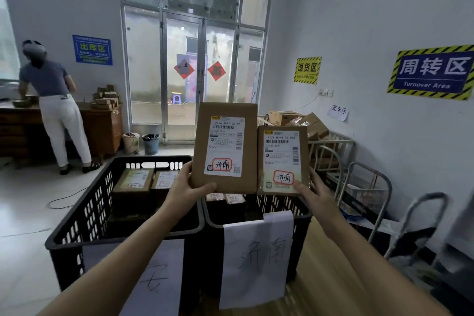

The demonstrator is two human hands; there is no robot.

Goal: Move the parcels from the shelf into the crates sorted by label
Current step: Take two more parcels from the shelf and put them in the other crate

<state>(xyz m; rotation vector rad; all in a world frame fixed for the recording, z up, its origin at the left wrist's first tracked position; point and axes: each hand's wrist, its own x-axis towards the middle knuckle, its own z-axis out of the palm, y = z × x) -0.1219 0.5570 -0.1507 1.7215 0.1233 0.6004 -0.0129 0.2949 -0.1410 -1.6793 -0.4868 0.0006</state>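
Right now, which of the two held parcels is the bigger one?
The parcel in the left hand, label code A027. It stands taller and wider than the B048 parcel in the right hand.

My own two arms come into view bare from the elbow down, no sleeves, no watch or glove. The left hand [186, 187] and right hand [314, 194] are bare too; a possible ring on a right finger is too blurred to confirm.

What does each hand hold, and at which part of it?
The left hand holds the larger parcel by its lower left corner. The right hand holds the smaller parcel by its lower right corner.
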